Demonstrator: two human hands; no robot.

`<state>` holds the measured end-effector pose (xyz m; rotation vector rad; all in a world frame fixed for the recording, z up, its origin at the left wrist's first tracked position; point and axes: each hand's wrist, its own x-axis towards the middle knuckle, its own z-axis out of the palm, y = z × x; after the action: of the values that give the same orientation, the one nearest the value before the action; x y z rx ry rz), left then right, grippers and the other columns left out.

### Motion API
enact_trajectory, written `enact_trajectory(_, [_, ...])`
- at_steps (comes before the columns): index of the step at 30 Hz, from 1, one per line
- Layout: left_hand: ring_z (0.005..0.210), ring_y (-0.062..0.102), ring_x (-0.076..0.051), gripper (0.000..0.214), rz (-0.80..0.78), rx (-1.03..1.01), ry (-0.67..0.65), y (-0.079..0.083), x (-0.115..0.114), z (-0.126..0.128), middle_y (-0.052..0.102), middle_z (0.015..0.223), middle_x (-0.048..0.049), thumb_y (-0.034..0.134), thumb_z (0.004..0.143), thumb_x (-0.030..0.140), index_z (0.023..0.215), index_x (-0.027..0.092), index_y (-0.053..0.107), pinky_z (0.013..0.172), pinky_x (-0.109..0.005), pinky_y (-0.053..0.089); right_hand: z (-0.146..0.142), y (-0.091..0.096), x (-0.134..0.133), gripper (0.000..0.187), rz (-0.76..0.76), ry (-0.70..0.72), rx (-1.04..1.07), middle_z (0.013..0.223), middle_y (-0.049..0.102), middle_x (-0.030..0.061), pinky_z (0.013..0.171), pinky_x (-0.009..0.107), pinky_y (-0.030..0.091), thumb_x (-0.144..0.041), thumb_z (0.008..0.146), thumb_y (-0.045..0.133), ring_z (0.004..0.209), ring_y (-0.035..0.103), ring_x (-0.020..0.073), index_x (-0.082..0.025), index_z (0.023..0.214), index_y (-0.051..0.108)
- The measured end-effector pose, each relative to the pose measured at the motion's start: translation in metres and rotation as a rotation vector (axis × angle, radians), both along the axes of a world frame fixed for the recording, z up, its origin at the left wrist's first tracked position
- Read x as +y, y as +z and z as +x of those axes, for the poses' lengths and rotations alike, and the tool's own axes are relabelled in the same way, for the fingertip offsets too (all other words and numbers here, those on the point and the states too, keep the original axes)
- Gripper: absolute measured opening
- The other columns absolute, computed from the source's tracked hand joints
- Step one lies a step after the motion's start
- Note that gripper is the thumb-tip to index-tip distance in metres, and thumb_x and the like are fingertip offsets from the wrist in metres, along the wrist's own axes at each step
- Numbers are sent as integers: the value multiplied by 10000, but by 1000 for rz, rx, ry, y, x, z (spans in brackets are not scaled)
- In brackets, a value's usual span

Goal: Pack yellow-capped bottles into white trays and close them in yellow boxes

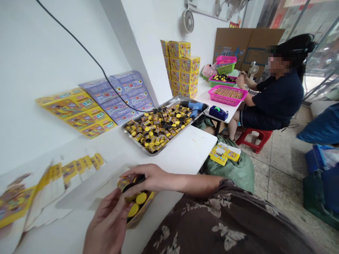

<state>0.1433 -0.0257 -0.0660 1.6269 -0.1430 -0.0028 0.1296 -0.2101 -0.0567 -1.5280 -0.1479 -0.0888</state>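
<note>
Low in the head view, an open yellow box [143, 213] stands on the white table with small canisters inside, several showing round yellow caps [141, 198]. My right hand [155, 178] reaches in from the right and curls over the box, its fingers closed on small printed canisters [123, 182], some with dark ends. From below, my left hand [107, 224] meets it at the box's left side. Its thumb and fingers are bent together against the canisters; my fingers partly hide what each hand grips.
Flattened yellow cartons [53, 176] lie at left. Beyond the box, a metal tray [153, 154] holds many canisters and a blue heat gun [195, 106]. A tape dispenser [218, 113], pink basket [226, 100] and stacked yellow boxes [182, 72] stand farther back. A co-worker [278, 88] sits at right.
</note>
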Motion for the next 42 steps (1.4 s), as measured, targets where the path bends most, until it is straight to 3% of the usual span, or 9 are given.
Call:
enact_trajectory(5, [801,748,-264,384,-107,228,0,17,2,-11,854,956,18,986,466,441,836,456,884,526,-364,581,-6,9,-6,551,149,24,149,908,709,-64,749,241,536,-373,704,1052,770,672,128,-266,1158,759])
enact_trajectory(12, [821,774,-344,215,-90,55,35,16,24,-18,850,988,-24,937,658,634,831,524,870,391,-427,545,-5,58,-18,259,-948,172,47,870,755,-16,607,261,407,-339,853,923,839,701,200,-222,930,705])
enact_trajectory(16, [695,707,-292,193,-68,-3,-16,3,29,-16,830,951,-18,907,724,671,872,558,856,376,-439,528,2,79,-7,47,-1244,316,-26,984,831,74,562,301,406,-243,932,757,944,772,264,-212,911,729])
enact_trajectory(23, [707,683,-152,355,-181,8,139,5,17,-27,787,796,0,1020,514,438,768,275,833,541,-256,549,-6,89,-19,151,-1100,272,84,959,824,51,675,275,482,-265,887,846,918,770,235,-177,1002,806])
enact_trajectory(25, [700,664,-131,356,-237,18,121,10,18,-30,765,785,1,1001,566,424,791,230,805,532,-232,505,-6,83,-34,207,-937,120,183,942,800,30,651,266,493,-242,904,795,775,732,186,-171,1098,807])
enact_trajectory(28, [587,569,-100,267,-310,140,107,13,25,-28,708,725,13,920,715,393,827,204,769,457,-228,341,3,69,-56,310,-863,152,299,901,777,40,612,290,504,-302,917,785,614,660,150,-172,1198,811])
enact_trajectory(33, [557,481,-80,275,-312,265,125,16,27,-31,701,737,14,915,712,397,842,202,772,469,-249,224,5,59,-50,295,-1042,293,358,968,803,65,641,296,519,-291,944,771,671,687,163,-191,1218,819])
enact_trajectory(39, [545,472,-66,402,-302,246,136,28,20,-35,689,715,12,1001,508,425,765,197,794,419,-183,271,0,76,-10,253,-1377,464,82,1039,859,152,713,334,501,-224,935,723,939,782,284,-131,1106,884])
enact_trajectory(42, [627,591,-77,433,-294,331,210,33,22,-30,749,774,21,985,396,309,758,195,777,470,-137,375,3,76,-6,128,-1353,401,37,903,864,19,696,305,502,-191,869,788,861,766,204,-260,889,894])
